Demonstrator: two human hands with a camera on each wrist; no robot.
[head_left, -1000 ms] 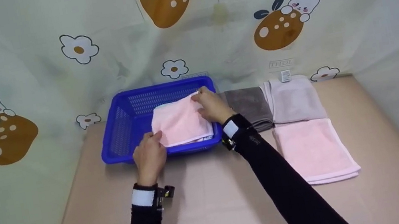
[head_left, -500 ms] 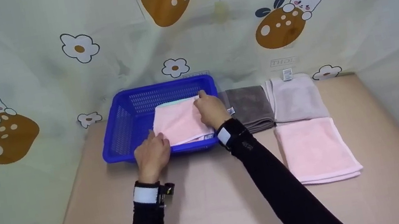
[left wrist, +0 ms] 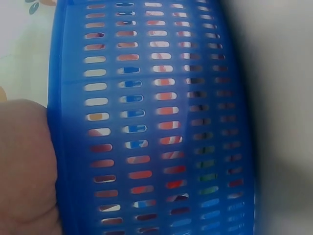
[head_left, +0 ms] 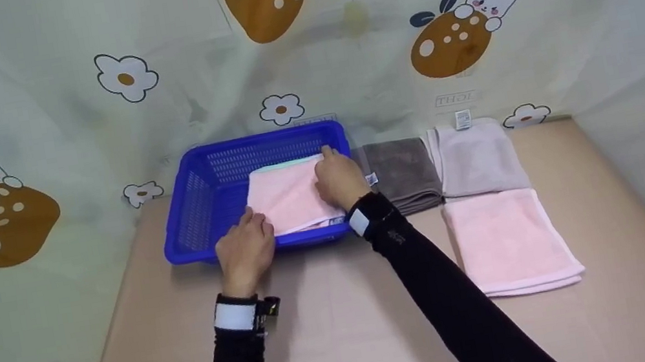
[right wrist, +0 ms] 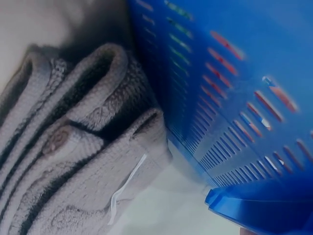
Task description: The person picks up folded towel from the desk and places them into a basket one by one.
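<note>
Basket (head_left: pixel 190 257), blue and slotted, stands at the back edge of the counter (head_left: pixel 337 349), nearer the back left corner than the right one. Inside, against its right end, lies a pink cloth (head_left: pixel 289 196), spread fairly flat over other cloths, with a green edge showing behind it. Left hand (head_left: pixel 247 252) lies over the front rim at the cloth's near left corner; its fingers are bent inward, but whether they pinch rim or cloth I cannot tell. Right hand (head_left: pixel 340 179) is curled at the basket's right rim, beside the cloth's right edge; most of its fingers are hidden, so I cannot tell what they pinch. Both arms wear black sleeves (head_left: pixel 452 290). Just right of the basket, along the back edge, sits a folded brown towel (head_left: pixel 404 170), its layered folds plain in the right wrist view. Next comes a light grey towel (head_left: pixel 479 158) near the back right corner, with a white tag (head_left: pixel 463 119) at its far side. In front of that, toward the right edge, lies a folded pink towel (head_left: pixel 513 241). Behind everything hangs a rabbit-print backdrop (head_left: pixel 196 51).
</note>
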